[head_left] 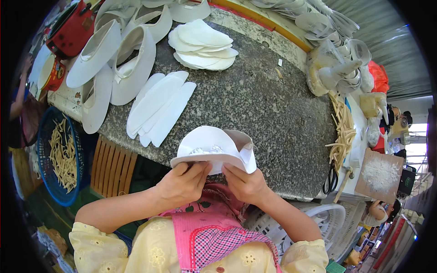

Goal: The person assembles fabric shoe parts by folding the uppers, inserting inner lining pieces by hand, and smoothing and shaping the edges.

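My left hand point(184, 183) and right hand point(246, 184), pinched nearly closed, gripped the visor point(217, 157) over the six-o'clock edge of the slab point(277, 109), apparently mid-shaping, the next move seemingly calling for even pressure.

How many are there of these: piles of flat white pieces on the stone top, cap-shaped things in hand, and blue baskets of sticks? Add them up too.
Piles of flat white pieces: 2 (rounded pile, elongated pile)
White cap-shaped thing, held by left hand and right hand: 1
Blue basket of pale sticks: 1
Total: 4

Downward fisheye view from head
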